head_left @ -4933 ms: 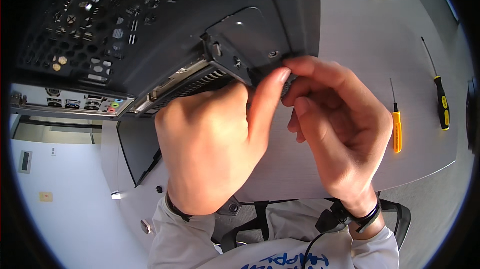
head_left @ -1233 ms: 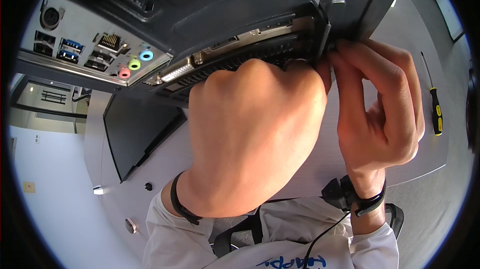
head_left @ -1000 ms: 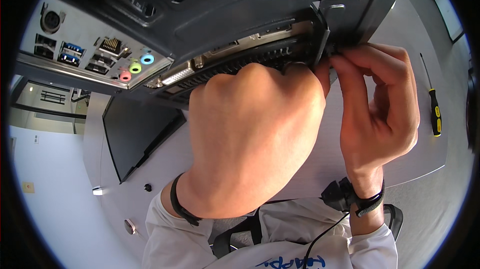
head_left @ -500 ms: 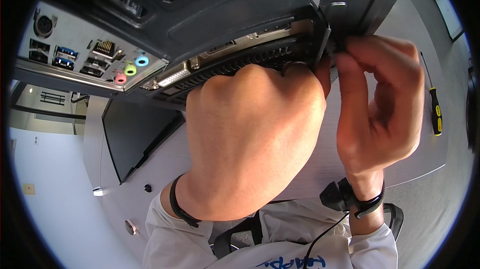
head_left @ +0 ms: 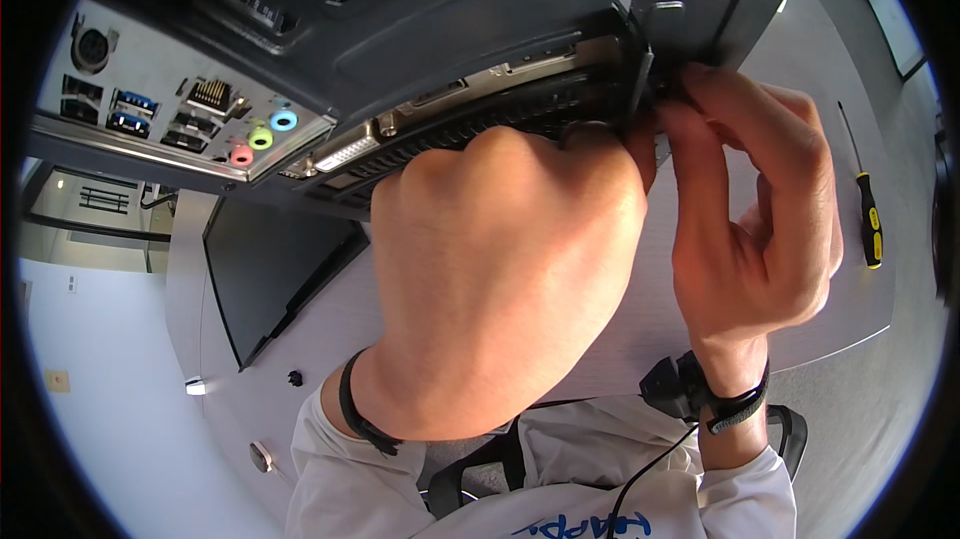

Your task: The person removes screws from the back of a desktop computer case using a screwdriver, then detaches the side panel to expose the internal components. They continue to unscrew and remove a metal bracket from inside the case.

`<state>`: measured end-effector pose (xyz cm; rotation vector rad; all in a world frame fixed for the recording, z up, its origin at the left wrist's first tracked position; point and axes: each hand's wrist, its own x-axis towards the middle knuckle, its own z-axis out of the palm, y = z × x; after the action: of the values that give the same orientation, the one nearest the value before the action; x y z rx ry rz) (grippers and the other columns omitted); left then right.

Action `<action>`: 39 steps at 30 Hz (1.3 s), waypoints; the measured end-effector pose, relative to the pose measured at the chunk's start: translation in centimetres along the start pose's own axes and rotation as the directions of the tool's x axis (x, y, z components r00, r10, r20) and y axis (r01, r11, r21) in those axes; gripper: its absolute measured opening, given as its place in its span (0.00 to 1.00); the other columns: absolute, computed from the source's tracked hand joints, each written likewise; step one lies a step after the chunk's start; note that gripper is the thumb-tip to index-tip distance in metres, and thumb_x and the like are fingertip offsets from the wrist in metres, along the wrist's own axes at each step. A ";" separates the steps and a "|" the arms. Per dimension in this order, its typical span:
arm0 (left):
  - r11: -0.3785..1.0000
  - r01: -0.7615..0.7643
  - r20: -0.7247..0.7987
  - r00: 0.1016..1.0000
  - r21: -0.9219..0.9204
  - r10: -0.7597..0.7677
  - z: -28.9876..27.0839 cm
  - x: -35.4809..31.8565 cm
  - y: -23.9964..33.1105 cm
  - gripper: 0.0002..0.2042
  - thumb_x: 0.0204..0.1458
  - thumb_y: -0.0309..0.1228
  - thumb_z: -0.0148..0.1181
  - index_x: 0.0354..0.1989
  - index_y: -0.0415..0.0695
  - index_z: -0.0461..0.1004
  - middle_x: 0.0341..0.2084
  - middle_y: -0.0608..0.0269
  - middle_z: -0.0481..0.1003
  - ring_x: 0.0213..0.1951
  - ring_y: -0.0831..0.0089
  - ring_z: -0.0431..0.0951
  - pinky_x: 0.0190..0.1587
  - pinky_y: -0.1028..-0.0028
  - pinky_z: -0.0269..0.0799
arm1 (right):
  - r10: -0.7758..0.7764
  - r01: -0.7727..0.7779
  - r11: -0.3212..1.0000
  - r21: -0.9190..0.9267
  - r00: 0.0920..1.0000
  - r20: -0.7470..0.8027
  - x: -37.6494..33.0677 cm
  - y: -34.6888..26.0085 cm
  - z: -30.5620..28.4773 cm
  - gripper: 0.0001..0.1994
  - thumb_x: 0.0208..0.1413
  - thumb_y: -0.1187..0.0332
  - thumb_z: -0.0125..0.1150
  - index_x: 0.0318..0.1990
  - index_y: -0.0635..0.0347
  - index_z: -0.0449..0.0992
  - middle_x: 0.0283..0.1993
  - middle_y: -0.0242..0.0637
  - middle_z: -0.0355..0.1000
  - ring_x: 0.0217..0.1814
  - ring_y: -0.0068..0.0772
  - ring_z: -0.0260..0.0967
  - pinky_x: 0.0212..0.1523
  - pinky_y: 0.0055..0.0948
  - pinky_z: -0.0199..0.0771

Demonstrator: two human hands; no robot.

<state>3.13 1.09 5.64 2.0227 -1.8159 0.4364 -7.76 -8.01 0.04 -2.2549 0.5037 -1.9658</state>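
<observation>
A black computer case [head_left: 480,29] fills the top of the view, its rear side with ports and expansion slots facing me. My left hand [head_left: 505,284] is curled against the row of slots, its knuckles toward me. Its fingertips are hidden, so I cannot tell what they grip. Beside it, my right hand [head_left: 755,209] pinches with thumb and index finger at the right end of the slots. Whatever lies between those fingertips is too dark and small to name. A thin metal slot tab [head_left: 641,89] stands up right by both sets of fingertips.
The case's silver port panel [head_left: 165,99] is at the left. A yellow-and-black screwdriver [head_left: 870,224] lies on the pale table [head_left: 620,359] at far right. A dark flat panel [head_left: 275,259] and a small black piece [head_left: 295,378] lie at left.
My right hand has shifted slightly left, its fingertips closer to the metal tab, and its other fingers have shifted. My left hand has stayed nearly in place.
</observation>
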 end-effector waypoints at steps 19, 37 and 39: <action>0.998 0.054 -0.018 0.998 -0.011 -0.054 0.2 0.1 0.1 0.17 0.56 0.29 0.70 0.17 0.38 0.76 0.12 0.49 0.70 0.13 0.50 0.72 0.19 0.59 0.63 | 0.266 -0.284 0.941 0.184 0.957 0.117 -0.2 -1.0 -1.8 0.07 0.69 0.81 0.53 0.52 0.71 0.70 0.43 0.46 0.78 0.39 0.26 0.76 0.42 0.23 0.77; 0.994 0.101 0.008 0.995 -0.042 -0.101 0.0 0.3 0.5 0.16 0.58 0.27 0.68 0.18 0.36 0.77 0.10 0.51 0.71 0.11 0.58 0.71 0.17 0.64 0.60 | 0.468 -0.524 0.743 0.416 0.851 0.237 0.3 -0.9 -2.4 0.10 0.62 0.85 0.61 0.49 0.69 0.74 0.42 0.43 0.81 0.40 0.27 0.80 0.44 0.24 0.81; 0.995 0.089 0.003 0.996 -0.033 -0.089 0.0 0.3 0.5 0.16 0.58 0.27 0.68 0.18 0.36 0.77 0.10 0.51 0.71 0.11 0.58 0.71 0.17 0.64 0.60 | 0.525 -0.540 0.652 0.532 0.828 0.197 0.0 -1.2 -2.1 0.10 0.62 0.85 0.61 0.49 0.69 0.75 0.42 0.44 0.82 0.41 0.29 0.81 0.44 0.25 0.82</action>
<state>2.72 0.77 5.87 2.0724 -1.7146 0.3759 -9.63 -6.58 0.78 -1.5214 0.4311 -1.5055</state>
